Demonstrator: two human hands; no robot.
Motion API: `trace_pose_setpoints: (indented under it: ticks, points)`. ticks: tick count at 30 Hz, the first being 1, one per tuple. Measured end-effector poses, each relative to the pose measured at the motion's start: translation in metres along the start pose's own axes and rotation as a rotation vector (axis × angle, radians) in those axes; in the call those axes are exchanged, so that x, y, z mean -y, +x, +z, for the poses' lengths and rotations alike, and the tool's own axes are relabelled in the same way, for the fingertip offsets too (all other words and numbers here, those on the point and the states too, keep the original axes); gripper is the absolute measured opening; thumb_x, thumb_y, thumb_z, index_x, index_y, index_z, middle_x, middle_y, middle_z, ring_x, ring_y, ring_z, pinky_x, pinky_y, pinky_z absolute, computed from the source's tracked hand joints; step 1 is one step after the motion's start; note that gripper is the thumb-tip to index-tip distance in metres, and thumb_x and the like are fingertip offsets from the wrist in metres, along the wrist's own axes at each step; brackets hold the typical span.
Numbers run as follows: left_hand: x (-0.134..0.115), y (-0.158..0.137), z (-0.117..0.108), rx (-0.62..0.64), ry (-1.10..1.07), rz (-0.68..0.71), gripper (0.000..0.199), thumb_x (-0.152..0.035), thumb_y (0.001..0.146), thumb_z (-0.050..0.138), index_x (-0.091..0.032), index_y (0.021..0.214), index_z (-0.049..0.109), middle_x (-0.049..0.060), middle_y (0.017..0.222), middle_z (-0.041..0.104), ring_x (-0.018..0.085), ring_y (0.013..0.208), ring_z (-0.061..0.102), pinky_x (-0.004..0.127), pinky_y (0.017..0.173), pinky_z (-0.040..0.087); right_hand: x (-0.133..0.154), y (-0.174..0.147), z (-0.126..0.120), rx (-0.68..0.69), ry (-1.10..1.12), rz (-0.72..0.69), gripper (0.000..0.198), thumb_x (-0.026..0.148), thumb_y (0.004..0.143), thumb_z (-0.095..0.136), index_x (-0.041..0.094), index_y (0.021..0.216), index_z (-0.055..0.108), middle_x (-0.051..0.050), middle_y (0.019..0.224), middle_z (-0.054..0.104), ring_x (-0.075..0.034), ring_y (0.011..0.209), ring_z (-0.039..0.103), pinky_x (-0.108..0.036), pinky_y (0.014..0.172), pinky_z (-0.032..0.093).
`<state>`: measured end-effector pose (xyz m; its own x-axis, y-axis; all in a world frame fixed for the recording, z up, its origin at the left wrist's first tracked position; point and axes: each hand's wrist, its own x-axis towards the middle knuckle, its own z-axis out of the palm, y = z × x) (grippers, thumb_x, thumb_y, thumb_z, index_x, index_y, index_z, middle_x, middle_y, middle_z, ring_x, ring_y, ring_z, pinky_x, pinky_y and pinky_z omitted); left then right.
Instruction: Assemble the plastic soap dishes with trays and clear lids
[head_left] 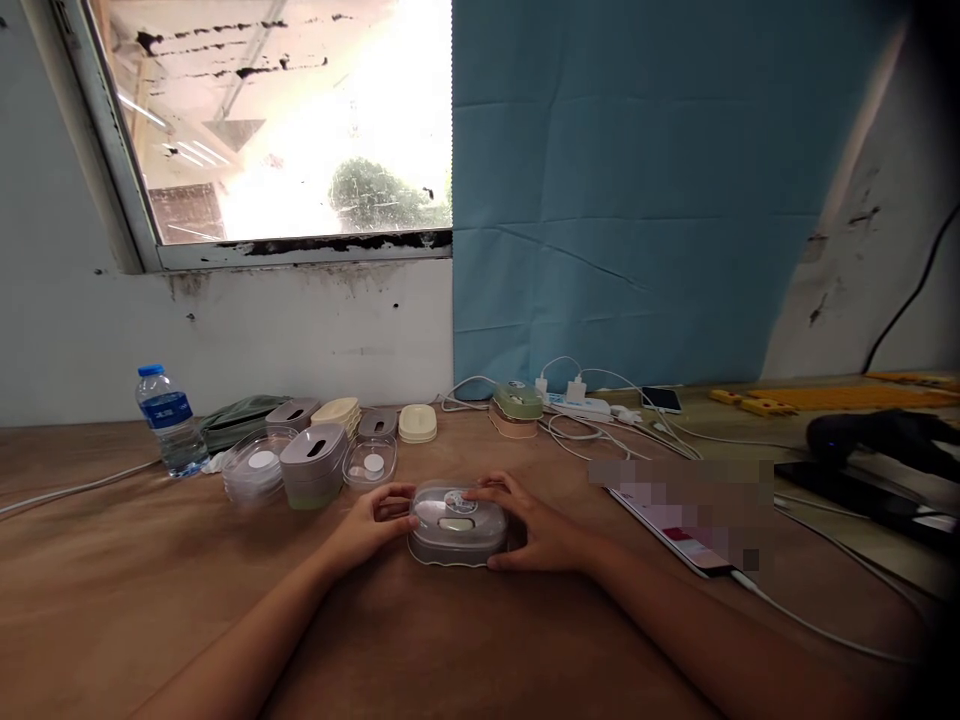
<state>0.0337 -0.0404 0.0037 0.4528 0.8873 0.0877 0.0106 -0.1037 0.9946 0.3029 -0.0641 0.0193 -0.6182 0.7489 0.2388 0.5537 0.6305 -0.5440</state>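
Observation:
A small oval grey plastic box with a clear domed lid rests on the brown table in front of me. On top of the lid is a round sticker, and an oval slot shows through it. My left hand holds the box from its left side, fingers curled and fingertips against the lid's edge. From the right, my right hand grips it, with the thumb low at the front corner and the fingers over the top by the sticker.
Behind, at left, stand stacked grey boxes, clear lids, cream covers and a water bottle. A green box sits near a power strip. To the right lie a charging phone and several cables.

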Motion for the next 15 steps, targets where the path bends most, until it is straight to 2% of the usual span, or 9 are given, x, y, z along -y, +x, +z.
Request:
trace_pose_setpoints:
  ticks: [4,10,13,15]
  points:
    - [0.0006,0.0008,-0.0008,0.000,0.004,0.014,0.046,-0.027,0.061,0.071,-0.016,0.103,0.054,0.011,0.106,0.061,0.023,0.103,0.055,0.039,0.092,0.040,-0.0023,0.0000,0.0025,-0.007,-0.022,-0.015,0.076,0.040,0.061,0.069,0.032,0.128,0.035,-0.006,0.122,0.027,-0.026,0.119,0.031,-0.041,0.100,0.030]
    - [0.0001,0.0005,0.0005,0.081,-0.038,0.033,0.041,-0.024,0.061,0.071,-0.016,0.097,0.054,0.010,0.105,0.061,0.022,0.103,0.054,0.040,0.094,0.037,-0.0021,0.0007,0.0051,-0.036,-0.039,-0.034,0.075,0.030,0.059,0.070,0.031,0.126,0.038,-0.006,0.122,0.027,-0.025,0.118,0.034,-0.038,0.100,0.030]
    - [-0.0026,-0.0015,0.0023,0.119,-0.024,0.066,0.041,-0.025,0.065,0.068,-0.018,0.102,0.052,0.011,0.109,0.059,0.022,0.104,0.053,0.040,0.094,0.038,0.0010,0.0015,0.0042,-0.042,-0.041,-0.033,0.075,0.030,0.058,0.070,0.031,0.126,0.039,-0.006,0.120,0.029,-0.025,0.117,0.035,-0.036,0.099,0.031]
    - [-0.0060,-0.0041,0.0035,0.149,0.037,0.117,0.043,-0.027,0.069,0.064,-0.020,0.109,0.050,0.011,0.118,0.052,0.022,0.108,0.051,0.040,0.094,0.038,0.0033,0.0017,0.0032,-0.043,-0.042,-0.022,0.075,0.029,0.057,0.070,0.031,0.126,0.039,-0.006,0.120,0.030,-0.024,0.117,0.035,-0.036,0.098,0.032]
